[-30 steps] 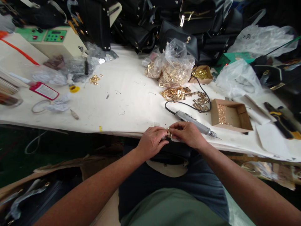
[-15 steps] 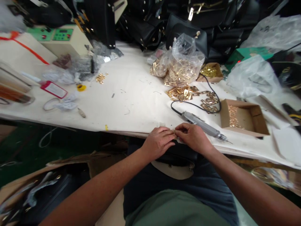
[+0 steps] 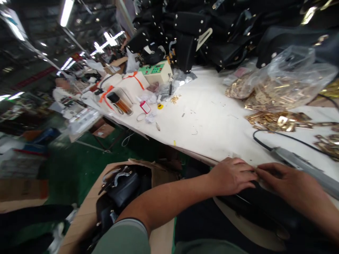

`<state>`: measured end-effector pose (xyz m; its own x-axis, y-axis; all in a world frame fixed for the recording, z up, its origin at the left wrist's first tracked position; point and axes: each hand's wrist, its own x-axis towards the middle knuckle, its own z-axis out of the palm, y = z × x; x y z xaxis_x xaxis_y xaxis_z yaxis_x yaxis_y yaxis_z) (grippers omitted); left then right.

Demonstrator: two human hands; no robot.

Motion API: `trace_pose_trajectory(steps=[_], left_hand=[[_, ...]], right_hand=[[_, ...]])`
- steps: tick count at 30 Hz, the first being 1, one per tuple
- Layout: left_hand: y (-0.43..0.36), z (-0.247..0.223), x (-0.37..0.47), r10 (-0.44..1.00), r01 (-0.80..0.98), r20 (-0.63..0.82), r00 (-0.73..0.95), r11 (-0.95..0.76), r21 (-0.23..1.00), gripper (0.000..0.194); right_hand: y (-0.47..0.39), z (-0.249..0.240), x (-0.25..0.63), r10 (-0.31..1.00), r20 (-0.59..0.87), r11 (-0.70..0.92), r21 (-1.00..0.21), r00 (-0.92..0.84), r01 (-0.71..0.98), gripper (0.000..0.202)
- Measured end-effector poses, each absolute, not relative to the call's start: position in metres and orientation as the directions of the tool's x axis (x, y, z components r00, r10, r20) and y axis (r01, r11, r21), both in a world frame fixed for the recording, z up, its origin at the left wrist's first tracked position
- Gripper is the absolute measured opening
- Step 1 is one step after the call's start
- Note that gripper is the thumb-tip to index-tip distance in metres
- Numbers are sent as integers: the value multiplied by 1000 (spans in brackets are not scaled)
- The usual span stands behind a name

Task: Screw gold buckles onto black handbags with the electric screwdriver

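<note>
While your view has swung well to the left, bringing the far end of the workshop in and pushing the tip of the grey corded power tool past the right edge, your left hand and right hand have stayed together at the near edge of the desk. Your left fingers stretch out flat toward the right; your right thumb and forefinger meet in a pinch just at their tips. A second ago a small gold fitting showed there; now the spot is covered and blurred, so you cannot tell whether either of your hands grips anything. Below them, on your lap, lies the black handbag, with a pale curved panel toward you. Since mainly your gaze has moved, the close fingertip work looks paused or ongoing rather than finished. As for writing, you can read none: the red-framed tag is too small, the green panel of the control box shows only blurred markings, and no brand is legible on the clear plastic bag behind the loose gold plates.
</note>
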<state>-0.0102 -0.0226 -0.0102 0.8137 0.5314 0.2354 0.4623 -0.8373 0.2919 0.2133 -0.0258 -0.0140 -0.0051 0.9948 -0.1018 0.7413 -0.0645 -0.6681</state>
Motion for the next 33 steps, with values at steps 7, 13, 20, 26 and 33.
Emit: trace_pose_trajectory(steps=[7,13,20,26,33], left_hand=[[-18,-10,-11,621,501,248,743,-762,410,23],[-18,-10,-10,611,482,272,744,-772,415,24],[-17,-15,-11,608,480,288,740,-777,406,25],[-17,-15,-11,597,469,311,739,-788,399,25],[-17,-16,-11,603,468,316,733,-783,409,24]], right_hand=[[-25,20,196,960,-273,-179,-766,-59,618,22],[-28,22,208,941,-284,-126,-801,-186,585,24],[-28,11,211,946,-260,-105,-808,-192,580,25],[-31,11,210,951,-260,-135,-836,-167,532,27],[-29,12,208,952,-267,-146,-828,-152,541,26]])
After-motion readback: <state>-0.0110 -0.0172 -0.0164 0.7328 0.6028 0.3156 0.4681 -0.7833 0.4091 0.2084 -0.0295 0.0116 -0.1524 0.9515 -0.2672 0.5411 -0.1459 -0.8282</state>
